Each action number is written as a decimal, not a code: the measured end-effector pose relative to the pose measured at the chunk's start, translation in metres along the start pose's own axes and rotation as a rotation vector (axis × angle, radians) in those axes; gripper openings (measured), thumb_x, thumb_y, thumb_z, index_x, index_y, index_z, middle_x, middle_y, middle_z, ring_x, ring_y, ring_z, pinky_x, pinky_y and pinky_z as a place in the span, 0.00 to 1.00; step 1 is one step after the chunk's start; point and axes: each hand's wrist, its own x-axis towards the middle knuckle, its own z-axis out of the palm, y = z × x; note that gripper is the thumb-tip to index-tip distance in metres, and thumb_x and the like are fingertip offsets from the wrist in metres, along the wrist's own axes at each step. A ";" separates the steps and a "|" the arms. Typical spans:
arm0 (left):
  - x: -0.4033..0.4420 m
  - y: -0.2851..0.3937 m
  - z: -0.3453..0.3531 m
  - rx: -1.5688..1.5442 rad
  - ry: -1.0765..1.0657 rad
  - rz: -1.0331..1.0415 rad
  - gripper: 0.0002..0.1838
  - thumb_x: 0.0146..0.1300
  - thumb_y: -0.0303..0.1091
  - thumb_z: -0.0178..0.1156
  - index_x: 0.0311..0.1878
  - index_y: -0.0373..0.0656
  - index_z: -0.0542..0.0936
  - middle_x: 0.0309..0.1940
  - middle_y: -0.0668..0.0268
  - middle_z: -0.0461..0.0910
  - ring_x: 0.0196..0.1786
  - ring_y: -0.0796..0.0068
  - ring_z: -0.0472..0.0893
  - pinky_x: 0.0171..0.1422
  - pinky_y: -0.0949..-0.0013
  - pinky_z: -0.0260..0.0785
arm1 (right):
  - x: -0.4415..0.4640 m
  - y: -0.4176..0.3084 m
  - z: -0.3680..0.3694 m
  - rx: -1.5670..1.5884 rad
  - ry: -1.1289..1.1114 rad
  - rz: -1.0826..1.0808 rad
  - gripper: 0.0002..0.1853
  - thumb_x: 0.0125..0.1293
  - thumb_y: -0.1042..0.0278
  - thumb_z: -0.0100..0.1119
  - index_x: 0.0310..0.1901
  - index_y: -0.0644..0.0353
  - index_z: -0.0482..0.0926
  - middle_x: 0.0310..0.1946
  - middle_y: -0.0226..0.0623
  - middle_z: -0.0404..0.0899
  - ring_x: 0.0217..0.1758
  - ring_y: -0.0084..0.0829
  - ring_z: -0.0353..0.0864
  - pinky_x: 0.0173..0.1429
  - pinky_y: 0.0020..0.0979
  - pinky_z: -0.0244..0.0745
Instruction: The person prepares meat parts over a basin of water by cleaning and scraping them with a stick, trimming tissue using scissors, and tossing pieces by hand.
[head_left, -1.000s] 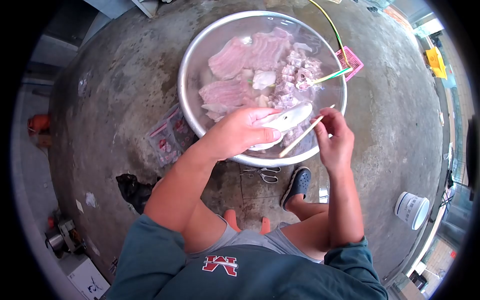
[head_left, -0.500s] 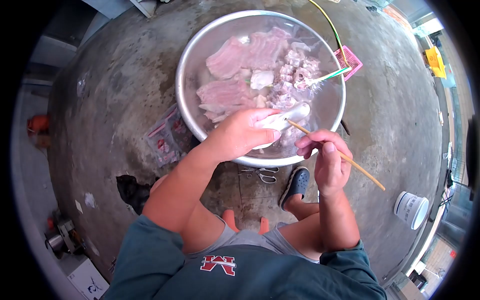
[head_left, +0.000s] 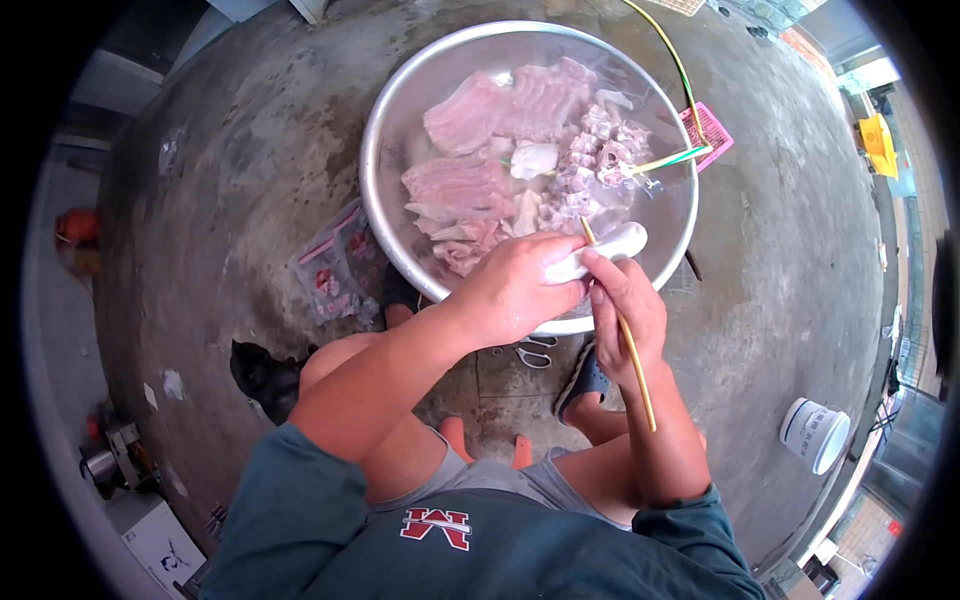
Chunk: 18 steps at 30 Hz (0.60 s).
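Note:
A smooth white piece (head_left: 626,240), too unclear to name, is gripped in my left hand (head_left: 522,286) over the near rim of a wide metal basin (head_left: 378,190). My right hand (head_left: 630,312) is closed on a thin wooden stick (head_left: 634,362), whose upper end stands up beside the white piece. Both hands are close together. In the basin, pink slabs of meat (head_left: 468,112) and chopped bony pieces (head_left: 600,140) lie in water. A yellow-green hose (head_left: 672,160) reaches over the basin's right side.
A pink basket (head_left: 712,128) is beyond the basin's right rim. Scissors (head_left: 534,354) lie below the near rim, by a dark clog (head_left: 582,380). Plastic bags (head_left: 335,275) are left of the basin, a black bag (head_left: 264,378) nearer. A white bucket (head_left: 815,434) stands at right.
My right hand has moved left against the white piece, and the stick has turned steeper. My left hand and the white piece have shifted slightly right. The view has shifted a little.

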 end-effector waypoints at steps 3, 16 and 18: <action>0.004 -0.002 -0.010 -0.122 -0.035 -0.236 0.19 0.64 0.30 0.63 0.57 0.34 0.77 0.38 0.63 0.82 0.40 0.77 0.79 0.46 0.70 0.72 | 0.002 -0.005 0.002 0.037 0.112 -0.009 0.21 0.57 0.84 0.61 0.55 0.68 0.78 0.28 0.40 0.76 0.26 0.37 0.76 0.32 0.34 0.73; -0.006 -0.024 0.002 0.029 -0.050 -0.261 0.16 0.63 0.39 0.62 0.49 0.38 0.80 0.32 0.54 0.83 0.36 0.64 0.83 0.43 0.61 0.72 | -0.006 0.009 0.020 -0.053 0.059 0.075 0.11 0.59 0.78 0.65 0.45 0.62 0.83 0.30 0.39 0.77 0.31 0.40 0.77 0.37 0.36 0.73; 0.002 -0.036 -0.003 0.020 -0.013 -0.317 0.17 0.64 0.40 0.61 0.51 0.39 0.80 0.33 0.53 0.83 0.37 0.63 0.84 0.43 0.60 0.72 | -0.004 0.006 0.016 -0.058 0.058 0.058 0.10 0.59 0.78 0.65 0.44 0.63 0.82 0.30 0.40 0.78 0.31 0.40 0.78 0.36 0.36 0.74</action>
